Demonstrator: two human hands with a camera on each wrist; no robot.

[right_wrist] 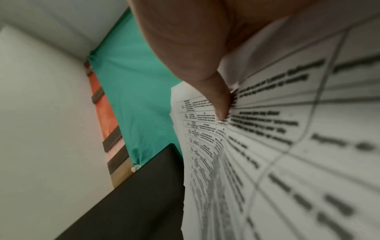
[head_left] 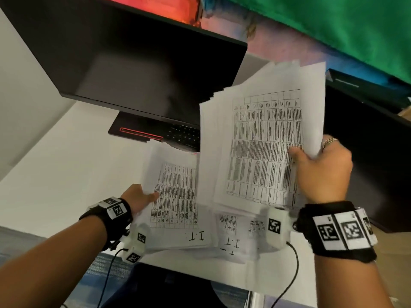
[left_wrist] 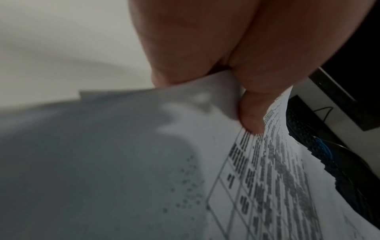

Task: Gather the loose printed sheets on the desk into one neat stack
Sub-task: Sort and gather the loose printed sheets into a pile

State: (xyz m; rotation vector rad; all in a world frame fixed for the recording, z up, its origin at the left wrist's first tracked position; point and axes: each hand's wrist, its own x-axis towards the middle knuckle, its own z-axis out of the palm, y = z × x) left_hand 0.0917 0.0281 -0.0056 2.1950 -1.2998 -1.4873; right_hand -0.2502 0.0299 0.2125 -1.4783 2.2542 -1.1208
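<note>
My right hand [head_left: 315, 165] grips a thick fanned bundle of printed sheets [head_left: 262, 138] by its right edge and holds it tilted above the desk, thumb on the printed table [right_wrist: 277, 129]. My left hand [head_left: 142, 196] pinches the left edge of a smaller bunch of sheets [head_left: 175, 196], thumb on top [left_wrist: 252, 116], with its far end lifted. More sheets marked "I.T." [head_left: 231, 238] lie flat under both, near the desk's front edge.
A black monitor [head_left: 133, 63] stands over the white desk [head_left: 66, 165], its base [head_left: 142, 130] and a dark keyboard [head_left: 184, 134] just behind the papers. A black box [head_left: 367, 152] sits right. Cables hang from both wrists; a dark chair [head_left: 169, 287] is below.
</note>
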